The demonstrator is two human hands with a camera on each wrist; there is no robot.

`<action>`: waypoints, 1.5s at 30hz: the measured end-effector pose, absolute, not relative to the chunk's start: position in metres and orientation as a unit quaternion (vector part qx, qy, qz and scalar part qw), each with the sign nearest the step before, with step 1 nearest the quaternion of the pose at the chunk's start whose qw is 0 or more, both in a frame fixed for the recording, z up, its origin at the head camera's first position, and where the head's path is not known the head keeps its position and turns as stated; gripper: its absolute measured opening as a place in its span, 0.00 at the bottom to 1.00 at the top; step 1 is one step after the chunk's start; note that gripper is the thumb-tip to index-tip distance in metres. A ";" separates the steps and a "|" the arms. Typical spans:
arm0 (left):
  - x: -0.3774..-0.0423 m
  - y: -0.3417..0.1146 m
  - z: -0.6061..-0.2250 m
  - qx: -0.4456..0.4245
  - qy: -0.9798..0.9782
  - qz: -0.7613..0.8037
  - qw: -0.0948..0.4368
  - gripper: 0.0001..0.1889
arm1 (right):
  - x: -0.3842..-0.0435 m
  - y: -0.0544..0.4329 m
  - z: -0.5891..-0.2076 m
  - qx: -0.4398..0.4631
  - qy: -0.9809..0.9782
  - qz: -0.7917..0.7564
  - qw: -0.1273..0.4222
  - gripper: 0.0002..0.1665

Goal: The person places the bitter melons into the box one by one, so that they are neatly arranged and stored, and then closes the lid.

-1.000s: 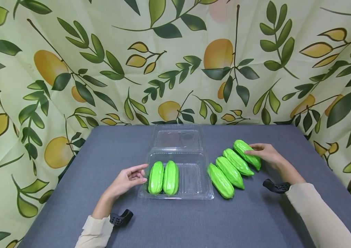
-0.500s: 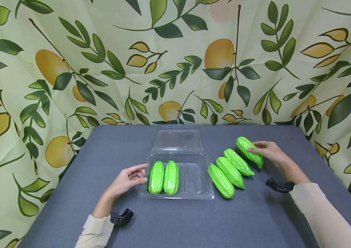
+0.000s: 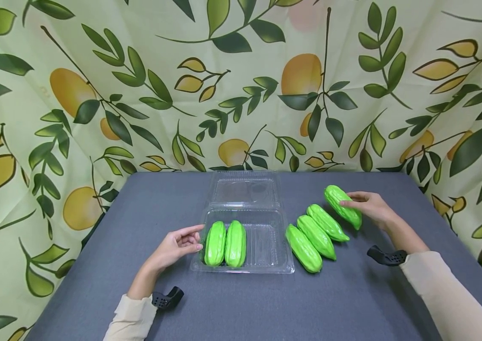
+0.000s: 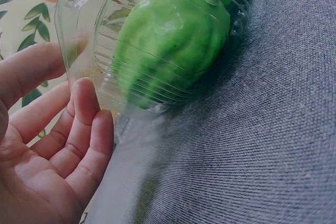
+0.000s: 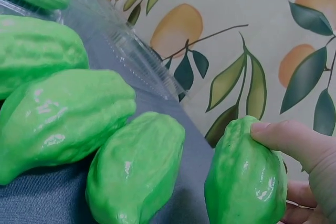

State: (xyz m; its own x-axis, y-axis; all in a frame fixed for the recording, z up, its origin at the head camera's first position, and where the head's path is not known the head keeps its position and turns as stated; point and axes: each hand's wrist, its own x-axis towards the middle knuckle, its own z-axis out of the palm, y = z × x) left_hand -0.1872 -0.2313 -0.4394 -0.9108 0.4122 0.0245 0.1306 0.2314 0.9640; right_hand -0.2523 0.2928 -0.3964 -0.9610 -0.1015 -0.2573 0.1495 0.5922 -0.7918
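While the left hand rests loose-fingered at the box, the right hand, gripping one gourd, has drawn it away, leaving three gourds together.

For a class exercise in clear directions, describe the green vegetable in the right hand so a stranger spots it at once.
On the grey table, find the open clear container. To its right, three green vegetables form a slanting row, and the held vegetable is past the row's far end. It alone is gripped by the right hand.
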 end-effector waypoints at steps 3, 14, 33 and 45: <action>-0.187 -0.231 -0.439 0.174 0.776 0.595 0.118 0.30 | -0.252 0.291 -0.395 0.015 0.882 -0.451 0.137 0.48; -0.187 -0.231 -0.438 0.174 0.772 0.599 0.120 0.30 | -0.247 0.286 -0.389 0.016 0.877 -0.462 0.131 0.47; -0.187 -0.231 -0.439 0.183 0.770 0.600 0.114 0.29 | -0.239 0.282 -0.385 0.034 0.844 -0.510 0.162 0.49; -0.188 -0.231 -0.439 0.178 0.777 0.592 0.116 0.29 | -0.229 0.269 -0.382 0.027 0.840 -0.515 0.170 0.47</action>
State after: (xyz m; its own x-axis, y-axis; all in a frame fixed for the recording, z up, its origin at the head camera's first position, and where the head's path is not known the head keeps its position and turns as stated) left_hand -0.1880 -0.2310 -0.4393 -0.9096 0.4143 0.0315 0.1403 0.2348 0.9619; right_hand -0.2295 0.2691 -0.3820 -0.9405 -0.1309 -0.3137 0.2200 0.4690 -0.8554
